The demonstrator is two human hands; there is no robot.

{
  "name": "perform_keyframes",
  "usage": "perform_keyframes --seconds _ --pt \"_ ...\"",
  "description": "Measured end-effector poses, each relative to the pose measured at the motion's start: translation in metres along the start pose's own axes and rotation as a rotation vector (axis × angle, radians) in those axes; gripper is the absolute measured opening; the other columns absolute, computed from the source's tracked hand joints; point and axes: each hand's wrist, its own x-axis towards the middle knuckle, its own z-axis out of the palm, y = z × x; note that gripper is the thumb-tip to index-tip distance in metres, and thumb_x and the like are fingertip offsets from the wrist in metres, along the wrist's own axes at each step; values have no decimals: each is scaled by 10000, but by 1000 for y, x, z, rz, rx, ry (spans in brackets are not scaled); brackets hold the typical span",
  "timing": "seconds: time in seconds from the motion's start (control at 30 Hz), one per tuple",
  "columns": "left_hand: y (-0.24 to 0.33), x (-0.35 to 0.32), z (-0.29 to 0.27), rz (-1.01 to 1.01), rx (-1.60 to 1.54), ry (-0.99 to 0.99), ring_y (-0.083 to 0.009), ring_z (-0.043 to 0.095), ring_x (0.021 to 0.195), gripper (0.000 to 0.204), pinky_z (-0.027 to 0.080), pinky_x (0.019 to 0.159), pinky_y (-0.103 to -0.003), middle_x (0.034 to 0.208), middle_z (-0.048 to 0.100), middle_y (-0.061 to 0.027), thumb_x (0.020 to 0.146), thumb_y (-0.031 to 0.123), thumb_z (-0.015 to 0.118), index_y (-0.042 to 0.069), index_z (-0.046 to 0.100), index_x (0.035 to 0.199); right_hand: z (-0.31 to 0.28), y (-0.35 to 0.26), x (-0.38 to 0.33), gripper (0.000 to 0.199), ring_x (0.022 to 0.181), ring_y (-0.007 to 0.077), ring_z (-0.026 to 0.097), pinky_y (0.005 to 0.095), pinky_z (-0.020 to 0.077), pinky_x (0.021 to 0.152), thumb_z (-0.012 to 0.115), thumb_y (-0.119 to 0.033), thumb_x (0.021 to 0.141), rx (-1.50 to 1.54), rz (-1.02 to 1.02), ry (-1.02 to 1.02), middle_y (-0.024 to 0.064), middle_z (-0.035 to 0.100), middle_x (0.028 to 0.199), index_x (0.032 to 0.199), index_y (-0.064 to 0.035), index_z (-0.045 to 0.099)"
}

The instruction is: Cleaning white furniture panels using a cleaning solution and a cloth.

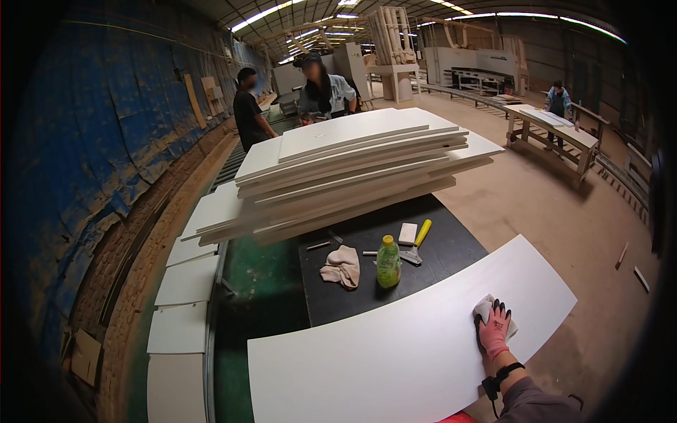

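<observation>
1. Left hand's out of view, grip unknown.
2. White board (395,352) lies near, green bottle (388,266) beyond.
3. Gloved right hand (496,327) presses cloth (482,308) onto the board's right; clenched beneath? Can't tell. Wiping, seemingly; another stroke wants even pressure.

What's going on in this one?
The person's gloved right hand presses a pale cloth onto a large white panel; the left hand does not show. Beyond the panel, a bottle, a crumpled cloth and a yellow-handled tool are on a dark surface. Farther back stands a stack of white boards, with two people beyond it.
</observation>
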Motion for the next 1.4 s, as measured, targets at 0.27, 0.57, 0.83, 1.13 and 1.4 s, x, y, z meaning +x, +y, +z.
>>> perform_keyframes --seconds 0.27,0.57,0.83,1.13,1.4 --pt "-3 -6 0 -10 -58 49 -263 557 972 447 519 721 -454 1089 517 -105 892 116 362 136 378 1338 1 1 0 625 1300 322 266 478 97 1098 575 -371 790 4 4 -18 177 386 1338 1279 -9 432" --pt "-13 -1 19 43 -11 125 -244 584 881 437 523 668 -365 1037 542 -89 883 101 375 128 403 1319 3 3 0 627 1295 328 269 484 97 1094 577 -374 784 23 -11 10 182 380 1339 1264 5 440" --pt "2 -14 -8 83 5 248 -248 601 821 385 521 619 -350 944 580 -112 873 87 395 89 476 1250 11 4 6 602 1296 321 270 484 112 1089 580 -380 784 -3 -61 68 163 356 1359 1238 -2 462" --pt "13 -13 -29 -80 -321 147 -331 606 721 258 509 627 -392 836 606 -195 930 157 411 23 579 1071 6 4 6 611 1286 322 290 489 113 1088 587 -383 772 3 -56 95 168 386 1338 1238 -6 474" --pt "-14 22 -16 165 -343 76 -331 542 1030 361 473 834 -370 1163 522 -242 908 85 378 -39 448 1241 -1 -2 17 648 1322 326 236 495 98 1090 572 -382 778 -8 -36 45 172 333 1385 1300 -32 414"
